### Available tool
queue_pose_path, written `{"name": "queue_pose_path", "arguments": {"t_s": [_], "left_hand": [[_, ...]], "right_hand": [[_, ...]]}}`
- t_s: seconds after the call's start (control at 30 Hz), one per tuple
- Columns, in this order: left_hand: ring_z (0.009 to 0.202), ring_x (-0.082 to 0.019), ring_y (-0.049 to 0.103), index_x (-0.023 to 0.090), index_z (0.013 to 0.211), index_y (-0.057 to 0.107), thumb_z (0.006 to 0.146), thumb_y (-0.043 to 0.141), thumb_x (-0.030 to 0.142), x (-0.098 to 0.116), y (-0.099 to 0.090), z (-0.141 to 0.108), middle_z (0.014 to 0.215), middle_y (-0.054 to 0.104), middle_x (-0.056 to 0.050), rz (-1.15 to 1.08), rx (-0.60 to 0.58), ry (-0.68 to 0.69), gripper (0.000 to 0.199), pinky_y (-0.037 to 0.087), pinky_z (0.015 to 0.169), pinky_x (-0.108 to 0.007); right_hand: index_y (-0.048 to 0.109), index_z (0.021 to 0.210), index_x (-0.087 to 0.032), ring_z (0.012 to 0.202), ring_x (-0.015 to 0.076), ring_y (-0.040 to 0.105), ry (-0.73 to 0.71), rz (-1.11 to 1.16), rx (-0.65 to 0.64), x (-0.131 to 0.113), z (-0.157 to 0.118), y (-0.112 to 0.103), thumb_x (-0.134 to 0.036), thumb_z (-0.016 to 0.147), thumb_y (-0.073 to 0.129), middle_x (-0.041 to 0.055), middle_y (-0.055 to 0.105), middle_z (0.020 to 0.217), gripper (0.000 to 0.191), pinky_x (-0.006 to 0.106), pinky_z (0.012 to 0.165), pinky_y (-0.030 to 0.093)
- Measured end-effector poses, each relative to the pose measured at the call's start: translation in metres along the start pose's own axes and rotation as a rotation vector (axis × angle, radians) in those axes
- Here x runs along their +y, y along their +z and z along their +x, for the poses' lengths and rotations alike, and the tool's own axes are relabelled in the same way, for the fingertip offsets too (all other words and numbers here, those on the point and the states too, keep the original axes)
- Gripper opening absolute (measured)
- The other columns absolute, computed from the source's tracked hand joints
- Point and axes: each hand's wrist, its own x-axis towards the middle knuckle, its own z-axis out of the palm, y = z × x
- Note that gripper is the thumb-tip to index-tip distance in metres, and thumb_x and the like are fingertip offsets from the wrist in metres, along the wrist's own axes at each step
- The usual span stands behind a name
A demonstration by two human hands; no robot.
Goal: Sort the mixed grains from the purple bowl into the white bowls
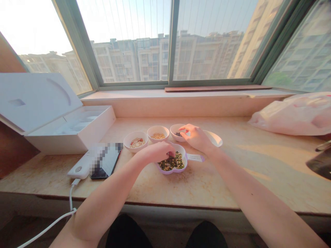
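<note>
While the right hand [197,137] reaches to the rightmost bowl, left hand [161,151]: fingers curled down into the bean mix [172,164]; whether the fingertips are closed on anything cannot be told.
Right hand: thumb and forefinger slightly apart, over the dark bits [178,134] in the rightmost bowl [176,138].
Lavender dish [175,171]: on the counter [160,190] in front of the person, holding the green, dark and yellowish mix, its labelled handle [194,157] pointing right.
Middle bowl [157,140]: pale yellow grains.
Left bowl [134,150]: pale and reddish pieces.
Shallow white dish [215,138]: behind the right wrist, partly hidden.
Left side: phone [104,167] beside a cabled white device [81,165]; open white box [85,132] behind.
Far right: plastic bag [297,115].
</note>
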Motion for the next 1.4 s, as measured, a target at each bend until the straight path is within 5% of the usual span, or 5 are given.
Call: {"name": "queue_pose_path", "arguments": {"t_s": [0.4, 0.63, 0.93, 1.1, 1.4], "left_hand": [[0.099, -0.019, 0.068, 0.021, 0.105, 0.077, 0.093, 0.048, 0.010, 0.000, -0.003, -0.002, 0.111, 0.077, -0.005, 0.013, -0.017, -0.022, 0.033, 0.049, 0.087, -0.028], [0.102, -0.019, 0.069, 0.021, 0.104, 0.075, 0.084, 0.047, 0.001, 0.003, -0.005, -0.002, 0.112, 0.077, -0.005, 0.001, 0.034, -0.043, 0.040, 0.051, 0.089, -0.027], [0.093, -0.014, 0.068, 0.025, 0.125, 0.069, 0.083, 0.044, -0.005, 0.013, -0.007, -0.003, 0.121, 0.071, -0.004, -0.004, 0.280, -0.010, 0.057, 0.053, 0.082, -0.026], [0.085, -0.012, 0.065, 0.030, 0.135, 0.063, 0.084, 0.047, -0.004, 0.013, -0.007, -0.003, 0.109, 0.069, -0.002, -0.029, 0.465, 0.000, 0.064, 0.054, 0.079, -0.026], [0.095, -0.014, 0.066, 0.026, 0.138, 0.059, 0.091, 0.052, 0.003, 0.013, -0.009, -0.003, 0.113, 0.064, -0.005, 0.015, 0.628, 0.009, 0.053, 0.057, 0.087, -0.029]], "right_hand": [[0.075, 0.108, -0.025, 0.104, 0.0224, 0.071, -0.030, 0.005, -0.015, 0.003, 0.000, 0.002, -0.025, 0.096, 0.059, 0.0037, 0.077, 0.118, 0.020, 0.035, 0.091, 0.051], [0.075, 0.106, -0.025, 0.101, 0.0232, 0.071, -0.008, -0.006, 0.022, 0.002, -0.001, 0.001, -0.026, 0.096, 0.060, 0.0034, 0.078, 0.116, 0.018, 0.035, 0.085, 0.051], [0.077, 0.104, -0.022, 0.091, 0.0216, 0.070, -0.047, 0.064, 0.033, 0.002, 0.000, 0.002, -0.025, 0.094, 0.061, 0.0057, 0.078, 0.115, 0.019, 0.036, 0.083, 0.051], [0.079, 0.097, -0.019, 0.081, 0.0204, 0.066, -0.031, 0.162, 0.046, -0.006, -0.001, -0.001, -0.028, 0.090, 0.063, 0.0070, 0.080, 0.101, 0.020, 0.034, 0.075, 0.050], [0.078, 0.088, -0.017, 0.053, 0.0109, 0.047, 0.040, 0.655, -0.411, -0.018, -0.008, -0.006, -0.040, 0.082, 0.066, -0.0005, 0.062, 0.063, 0.026, 0.026, 0.054, 0.040]]}}
